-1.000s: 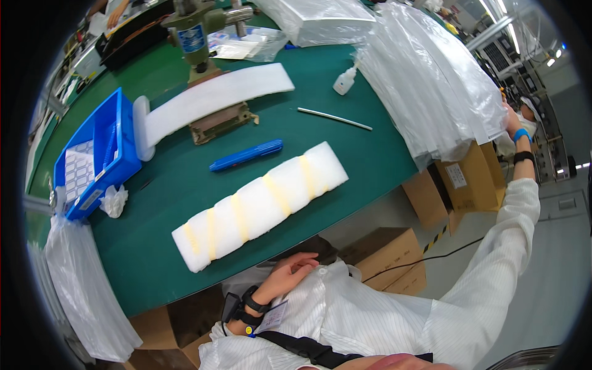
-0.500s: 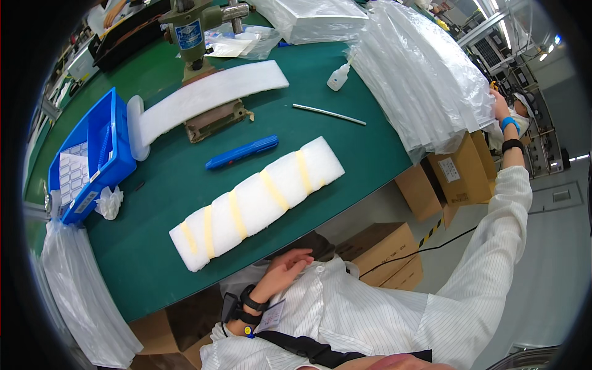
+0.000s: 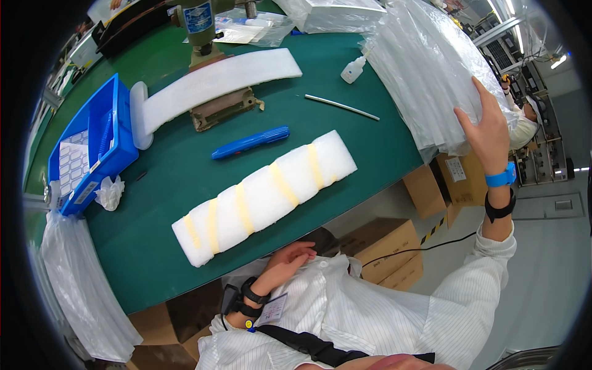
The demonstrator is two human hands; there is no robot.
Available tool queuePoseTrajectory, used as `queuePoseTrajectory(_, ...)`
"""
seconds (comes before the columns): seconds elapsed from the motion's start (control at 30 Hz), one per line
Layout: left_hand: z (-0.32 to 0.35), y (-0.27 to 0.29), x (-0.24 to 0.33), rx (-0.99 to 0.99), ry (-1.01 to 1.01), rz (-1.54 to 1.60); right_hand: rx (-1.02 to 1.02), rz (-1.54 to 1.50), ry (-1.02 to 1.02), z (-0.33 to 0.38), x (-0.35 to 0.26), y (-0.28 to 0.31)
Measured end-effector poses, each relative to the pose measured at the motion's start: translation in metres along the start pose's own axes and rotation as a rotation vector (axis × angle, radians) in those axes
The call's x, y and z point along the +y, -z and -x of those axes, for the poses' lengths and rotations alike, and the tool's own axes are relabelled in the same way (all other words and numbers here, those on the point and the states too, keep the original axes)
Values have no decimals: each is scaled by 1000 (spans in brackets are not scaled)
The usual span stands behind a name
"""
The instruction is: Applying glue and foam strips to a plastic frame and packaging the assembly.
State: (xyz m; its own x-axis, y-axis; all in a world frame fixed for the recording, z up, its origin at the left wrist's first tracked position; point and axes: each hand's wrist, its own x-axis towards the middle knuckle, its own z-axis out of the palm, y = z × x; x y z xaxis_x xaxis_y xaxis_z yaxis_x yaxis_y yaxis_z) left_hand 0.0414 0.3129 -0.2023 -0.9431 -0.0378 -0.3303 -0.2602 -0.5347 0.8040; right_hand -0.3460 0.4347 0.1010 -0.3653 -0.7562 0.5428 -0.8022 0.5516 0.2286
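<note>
**Green bench, right hand on the stack of clear bags**

Green matting covers the bench (image 3: 185, 203) in front of you, with cardboard boxes (image 3: 385, 243) on the floor below its near edge.

Your right hand (image 3: 484, 126) is raised at the far right, fingers spread and the palm laid flat against the side of the stack of clear plastic bags (image 3: 425, 68), which hangs over the right end of the bench. It presses on the stack rather than closing around it. A blue band and a black band sit on that wrist. Your left hand (image 3: 290, 259) rests loosely curled against your white coat, just below the bench edge, holding nothing; a black strap circles its wrist.

Out from the right hand, a small white squeeze bottle (image 3: 353, 69) stands just beside the bags, and a thin pale rod (image 3: 342, 106) lies near it. Toward the middle lies a blue pen-like tool (image 3: 250, 142), and nearer you a long white foam block (image 3: 265, 197) wrapped with yellow tape bands lies slantwise. Beyond them a long white foam strip (image 3: 216, 83) rests over a metal fixture (image 3: 222, 110). A blue bin (image 3: 117, 148) holding printed sheets sits at the left, with a crumpled white wad (image 3: 110, 192) beside it. More clear plastic (image 3: 80, 296) hangs off the left corner.

The machine (image 3: 198, 24) at the far edge is cut off by the frame, and another person (image 3: 524, 120) behind the bags is mostly hidden.
</note>
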Motion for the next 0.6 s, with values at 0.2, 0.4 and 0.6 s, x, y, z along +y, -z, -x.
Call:
queuePoseTrajectory(0.2, 1, 5, -1, -1, -4, -8, -69, 5, -98, -2, 17, -12)
queuePoseTrajectory(0.4, 1, 5, -1, -11, -7, 13, -43, 85, -61, -2, 11, -10)
queuePoseTrajectory(0.6, 3, 6, -1, -7, -2, -4, 253, 124, 200, 3, -54, 3)
